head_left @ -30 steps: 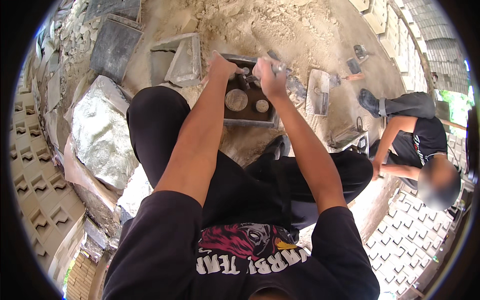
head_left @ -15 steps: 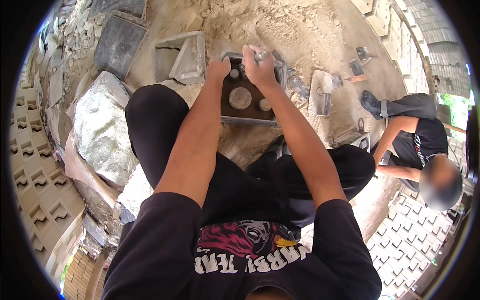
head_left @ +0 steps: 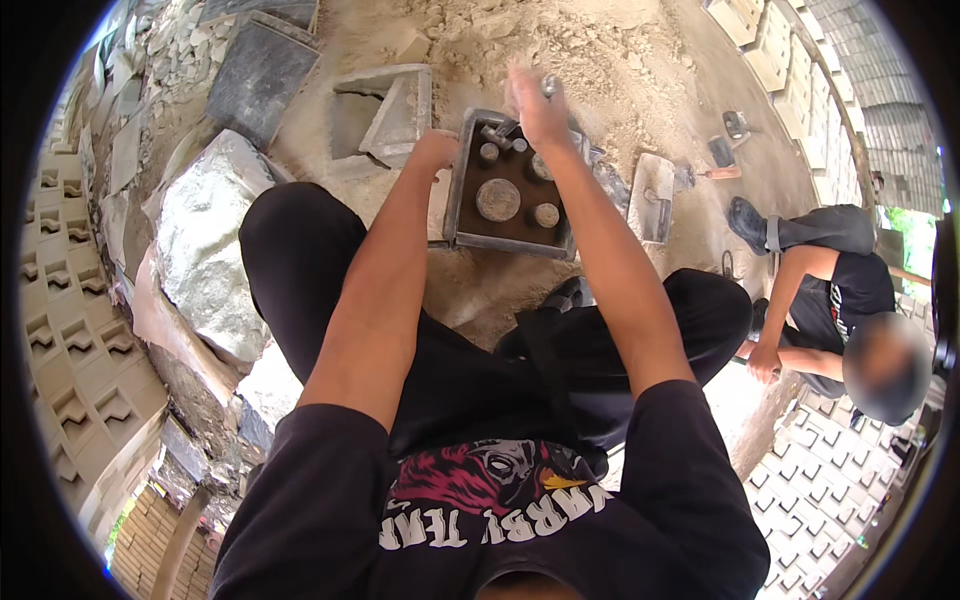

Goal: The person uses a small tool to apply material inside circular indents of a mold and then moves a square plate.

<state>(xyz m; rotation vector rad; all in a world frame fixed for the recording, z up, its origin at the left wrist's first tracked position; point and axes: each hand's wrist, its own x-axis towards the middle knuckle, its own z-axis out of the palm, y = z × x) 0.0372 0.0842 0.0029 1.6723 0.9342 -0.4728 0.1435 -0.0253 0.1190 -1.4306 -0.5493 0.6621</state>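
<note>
Change: your right hand (head_left: 540, 105) has lifted off the near part of the mould and now sits higher, at the far rim, blurred by motion; your left hand (head_left: 436, 150) has slid from the top edge to the left rim.
Mould: the dark square metal mould (head_left: 505, 190) lies on the sand at 12 o'clock from your knees, open side up, with round bosses on its floor, one large in the middle and smaller ones around it.
Left hand: it is curled over the mould's left rim at about 9 o'clock of the mould, fingers closed on the edge.
Right hand: it is raised over the mould's 12 o'clock corner, fingers drawn together around a small grey piece (head_left: 549, 85); you cannot tell what the piece is.
Sand: loose sandy ground (head_left: 600, 50) spreads beyond the mould.
Other moulds: a grey concrete form (head_left: 385, 105) lies at 10 o'clock, just beside the mould.
Trowel: a flat trowel (head_left: 652, 195) lies at 3 o'clock of the mould, near it.
Co-worker: a person in dark clothes (head_left: 830, 300) crouches at 4 o'clock, well apart.
</note>
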